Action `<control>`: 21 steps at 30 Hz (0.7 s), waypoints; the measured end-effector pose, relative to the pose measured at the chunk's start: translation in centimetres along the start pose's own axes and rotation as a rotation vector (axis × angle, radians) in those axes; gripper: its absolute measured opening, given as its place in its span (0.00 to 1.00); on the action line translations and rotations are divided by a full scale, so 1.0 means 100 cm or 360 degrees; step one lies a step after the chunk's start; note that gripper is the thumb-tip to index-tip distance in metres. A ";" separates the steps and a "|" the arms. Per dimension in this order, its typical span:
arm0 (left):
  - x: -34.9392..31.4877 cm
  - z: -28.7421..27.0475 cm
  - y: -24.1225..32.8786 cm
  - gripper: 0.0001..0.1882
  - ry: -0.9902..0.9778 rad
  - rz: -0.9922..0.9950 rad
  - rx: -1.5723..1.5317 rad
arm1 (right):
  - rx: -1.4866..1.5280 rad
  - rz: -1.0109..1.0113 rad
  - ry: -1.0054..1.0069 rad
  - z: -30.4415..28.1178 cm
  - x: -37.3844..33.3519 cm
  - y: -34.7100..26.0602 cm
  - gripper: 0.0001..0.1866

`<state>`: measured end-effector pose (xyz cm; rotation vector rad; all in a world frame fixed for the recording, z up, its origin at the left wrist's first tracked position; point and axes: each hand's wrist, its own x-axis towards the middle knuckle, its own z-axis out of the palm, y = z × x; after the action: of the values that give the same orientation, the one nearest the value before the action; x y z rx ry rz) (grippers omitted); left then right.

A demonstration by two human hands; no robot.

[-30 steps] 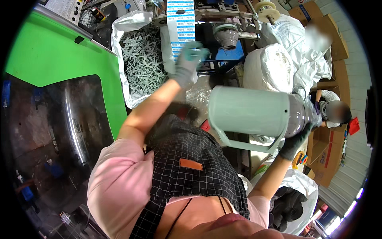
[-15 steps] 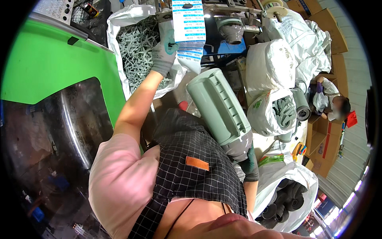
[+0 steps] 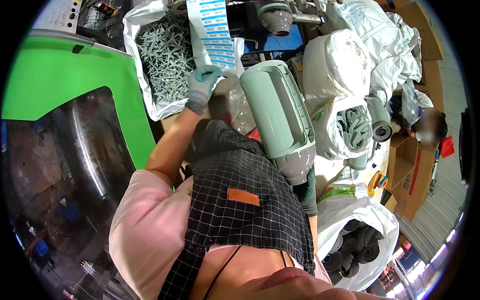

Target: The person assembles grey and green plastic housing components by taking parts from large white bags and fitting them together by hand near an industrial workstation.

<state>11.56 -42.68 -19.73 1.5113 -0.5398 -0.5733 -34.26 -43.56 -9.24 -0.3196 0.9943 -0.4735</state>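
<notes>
My left hand (image 3: 204,85), in a grey glove with teal fingertips, is closed at the lower end of a hanging label sheet (image 3: 215,30) with blue and white rows. Its fingertips appear to pinch the sheet's edge. A pale green plastic housing (image 3: 270,110), long with an open recess along one side, leans tilted in front of my apron. Its grey rounded end (image 3: 295,165) points toward me. My right hand (image 3: 306,192), in a dark green glove, supports that grey end from below; most of its fingers are hidden behind it.
A white sack (image 3: 165,65) of grey-green plastic strips stands beside my left hand. To the right are a bag of green parts (image 3: 352,130) and a bag of black round parts (image 3: 357,250). A green machine panel (image 3: 65,80) fills the left. Another person (image 3: 425,120) sits far right.
My left hand has drawn back toward me from beside the label sheet to its lower end. The housing is turned a little more upright, and the whole view has shifted slightly.
</notes>
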 end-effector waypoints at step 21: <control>0.001 0.159 0.049 0.21 -0.1251 -0.0493 0.0338 | -0.0675 -0.0619 0.0033 -0.098 0.037 -0.058 0.46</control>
<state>1.30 -54.90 -14.88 1.5491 -0.9936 -1.4113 -42.34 -50.80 -14.25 -0.9010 1.0526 -0.6155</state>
